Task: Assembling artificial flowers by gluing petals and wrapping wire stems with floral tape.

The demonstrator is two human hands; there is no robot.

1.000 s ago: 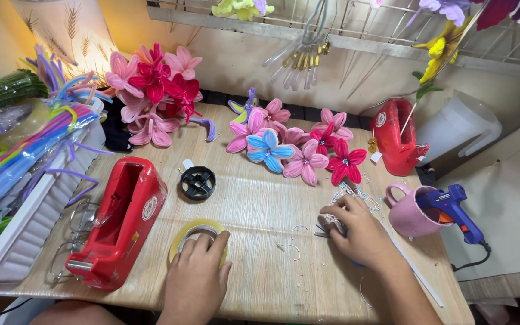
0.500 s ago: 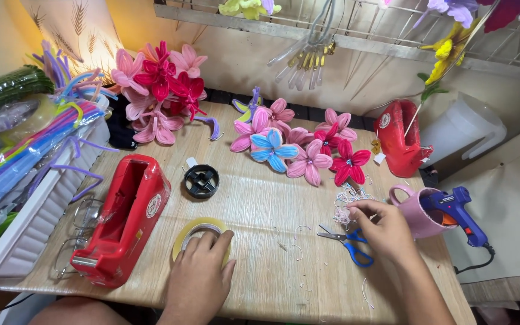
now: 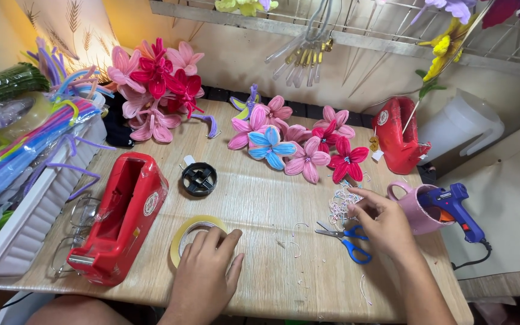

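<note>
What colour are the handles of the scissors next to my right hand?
Blue. The scissors lie on the table just left of the right hand; the head view shows them.

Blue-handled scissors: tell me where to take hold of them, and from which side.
Grip the blue finger loops of the scissors, coming from above on the right. They lie flat on the table, loops toward the right hand, blades pointing left.

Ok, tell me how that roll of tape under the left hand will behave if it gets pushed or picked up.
The roll of tape lies flat on the wooden table, so a push would probably slide it, not roll it. It looks like a thin ring with an open centre, so likely light. On edge it could roll away. The left hand rests on it.
</note>
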